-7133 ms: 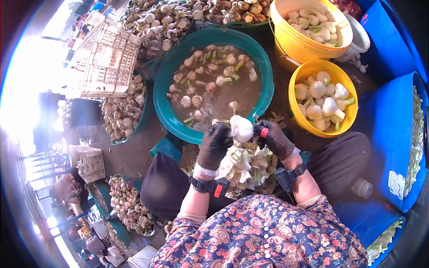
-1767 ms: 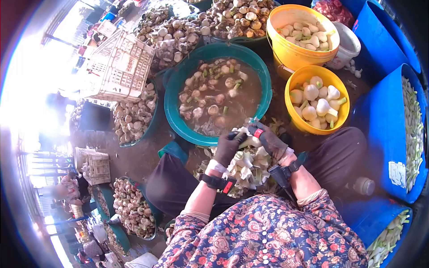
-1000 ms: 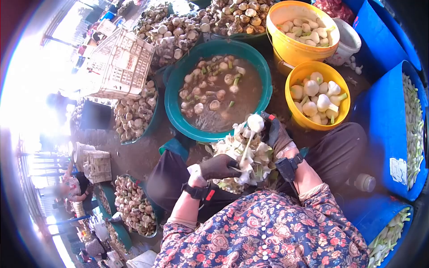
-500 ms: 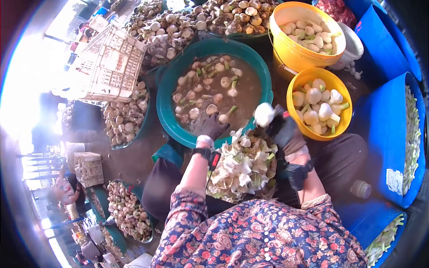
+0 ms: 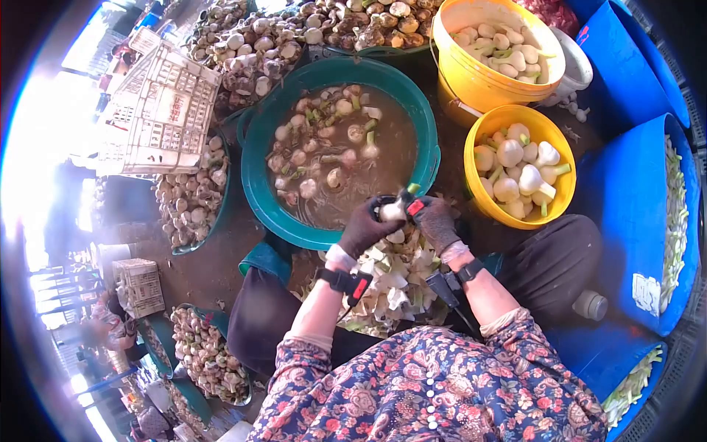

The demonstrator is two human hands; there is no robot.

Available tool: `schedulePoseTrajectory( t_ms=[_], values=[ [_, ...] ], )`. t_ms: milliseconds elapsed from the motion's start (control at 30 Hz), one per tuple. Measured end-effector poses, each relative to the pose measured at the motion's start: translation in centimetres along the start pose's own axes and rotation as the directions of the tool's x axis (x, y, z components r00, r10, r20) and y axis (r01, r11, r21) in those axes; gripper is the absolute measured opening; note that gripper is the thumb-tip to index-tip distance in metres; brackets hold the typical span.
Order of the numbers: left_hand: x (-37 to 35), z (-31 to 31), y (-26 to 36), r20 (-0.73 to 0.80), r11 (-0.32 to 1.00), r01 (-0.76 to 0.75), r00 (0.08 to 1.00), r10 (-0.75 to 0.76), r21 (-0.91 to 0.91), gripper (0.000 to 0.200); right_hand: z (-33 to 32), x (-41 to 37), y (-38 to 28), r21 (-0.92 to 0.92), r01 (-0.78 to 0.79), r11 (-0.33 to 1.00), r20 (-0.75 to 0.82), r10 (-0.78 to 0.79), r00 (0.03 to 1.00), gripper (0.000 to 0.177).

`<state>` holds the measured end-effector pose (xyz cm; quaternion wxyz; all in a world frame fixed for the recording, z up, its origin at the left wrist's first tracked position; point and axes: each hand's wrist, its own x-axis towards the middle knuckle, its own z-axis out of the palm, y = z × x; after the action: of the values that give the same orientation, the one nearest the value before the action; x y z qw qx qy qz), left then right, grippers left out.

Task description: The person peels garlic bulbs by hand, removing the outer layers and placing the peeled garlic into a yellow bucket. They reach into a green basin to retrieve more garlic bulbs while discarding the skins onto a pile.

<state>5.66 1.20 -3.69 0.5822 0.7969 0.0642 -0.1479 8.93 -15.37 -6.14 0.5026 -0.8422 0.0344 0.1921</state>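
Both hands, in dark gloves, meet above the heap of garlic peelings [image 5: 394, 283] in my lap area. My left hand [image 5: 364, 230] is closed round a garlic bulb [image 5: 392, 211] with a green stem end pointing up and right. My right hand [image 5: 436, 222] is closed against the bulb's right side, gripping a small tool with a red part [image 5: 416, 208]; its blade or tip cannot be made out. Just beyond them, a green tub [image 5: 254, 173] holds muddy water and floating unpeeled garlic. A yellow bucket [image 5: 471, 166] of clean white bulbs stands to the right.
Another yellow bucket [image 5: 501, 85] with white garlic stands behind. Blue bins [image 5: 626, 228] with green-white trimmings line the right. Heaps of unpeeled garlic [image 5: 250, 55] lie at the back and left, near a white plastic crate [image 5: 166, 110]. A jar [image 5: 591, 305] lies by my right knee.
My left hand has come out of the tub's water and now holds a garlic bulb. My right hand has moved left from beside the yellow bucket, where a white bulb was near it.
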Motion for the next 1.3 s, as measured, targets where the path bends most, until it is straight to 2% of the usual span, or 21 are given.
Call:
schedulePoseTrajectory(
  t_ms=[267,367,400,433,500,567,633,667,700,767,800,867,900,933,1000,1067,1133,1167,1200,1233,1300],
  values=[
    [-3.5,0.7,2.8,-0.078,0.903,-0.204,0.965,0.250,0.379,0.053,-1.8,-2.6,-2.3,-0.122,0.178,0.976,0.088,-0.168,0.982,0.041],
    [-4.0,0.5,3.5,0.044,0.992,-0.120,0.992,0.121,-0.022,0.049,-3.3,-3.8,-2.9,0.157,0.140,0.978,0.196,-0.170,0.966,0.035],
    [-4.5,-0.2,3.8,0.121,0.988,0.050,0.992,-0.032,-0.147,0.050,-3.3,-3.6,-2.1,0.158,0.205,0.966,0.207,-0.235,0.950,0.030],
    [-4.8,-0.3,3.6,0.121,0.962,0.074,0.992,-0.043,-0.265,0.051,-3.1,-3.3,-1.0,0.390,0.051,0.919,0.275,-0.170,0.946,0.030],
    [-5.0,-0.3,2.4,0.125,0.867,0.118,0.990,-0.065,-0.484,0.053,-2.4,-3.0,0.4,0.724,-0.289,0.626,0.444,-0.103,0.890,0.031],
    [-5.1,1.5,1.8,0.006,0.834,0.022,1.000,-0.023,-0.551,0.059,-3.0,-4.5,-1.5,0.710,-0.431,0.557,0.504,0.026,0.863,0.035],
    [-5.7,2.7,1.8,0.033,0.833,-0.008,0.999,0.031,-0.554,0.066,-3.3,-5.2,-2.5,0.706,-0.584,0.400,0.617,0.059,0.785,0.037],
    [-5.5,2.9,1.1,-0.094,0.966,-0.150,0.987,0.133,-0.212,0.076,-2.7,-5.2,-1.6,0.732,-0.558,0.391,0.608,-0.005,0.794,0.043],
    [-5.9,3.0,1.2,-0.205,0.982,-0.190,0.962,0.182,-0.018,0.077,-2.0,-4.6,-0.1,0.677,-0.478,0.560,0.578,-0.003,0.816,0.044],
    [-6.4,2.3,2.5,-0.381,0.906,-0.186,0.861,0.337,0.380,0.081,-1.0,-2.8,2.1,0.490,-0.265,0.831,0.520,-0.034,0.853,0.046],
    [-6.8,2.2,4.6,-0.372,0.832,-0.250,0.804,0.463,0.495,0.067,-1.1,-3.2,1.0,0.528,-0.195,0.826,0.451,-0.078,0.889,0.041],
    [-6.7,1.4,3.3,-0.161,0.965,-0.045,0.983,0.089,0.259,0.053,-0.1,-2.7,1.9,0.479,-0.154,0.864,0.524,-0.140,0.840,0.036],
    [-6.4,1.1,2.2,-0.013,0.983,0.091,0.996,-0.090,0.159,0.047,0.2,-2.4,2.1,0.455,-0.128,0.881,0.557,-0.170,0.813,0.033],
    [-6.4,1.3,1.3,-0.060,0.991,0.012,0.998,-0.004,0.134,0.028,-0.9,-4.2,0.9,0.412,0.099,0.906,0.431,-0.289,0.855,0.033],
    [-6.2,0.7,0.5,-0.059,0.954,0.139,0.985,-0.160,-0.266,0.025,-3.2,-4.9,-1.1,0.511,-0.011,0.859,0.546,-0.315,0.776,0.037],
    [-6.7,0.4,1.9,0.009,0.738,0.261,0.945,-0.327,-0.622,0.019,-4.8,-5.4,-2.5,0.602,-0.018,0.798,0.569,-0.413,0.711,0.049],
    [-7.7,0.3,2.2,-0.127,0.967,0.071,0.986,-0.104,-0.245,0.022,-4.5,-5.7,-3.0,0.695,-0.068,0.716,0.523,-0.438,0.731,0.050],
    [-8.1,0.3,1.9,-0.157,0.975,-0.191,0.966,0.207,0.111,0.027,-4.3,-5.9,-3.2,0.736,-0.092,0.671,0.501,-0.448,0.740,0.050],
    [-8.5,0.3,1.7,-0.172,0.798,-0.371,0.850,0.497,0.474,0.031,-3.6,-5.4,-3.4,0.664,0.136,0.735,0.423,-0.520,0.742,0.050],
    [-8.4,-0.1,1.6,-0.152,0.812,-0.320,0.885,0.440,0.489,0.034,-3.5,-5.3,-3.3,0.428,0.467,0.774,0.326,-0.614,0.719,0.051],
    [-8.2,-0.7,1.5,-0.105,0.829,-0.219,0.944,0.314,0.515,0.039,-3.8,-6.3,-3.6,-0.233,0.828,0.510,0.231,-0.798,0.557,0.053]
  ],
)
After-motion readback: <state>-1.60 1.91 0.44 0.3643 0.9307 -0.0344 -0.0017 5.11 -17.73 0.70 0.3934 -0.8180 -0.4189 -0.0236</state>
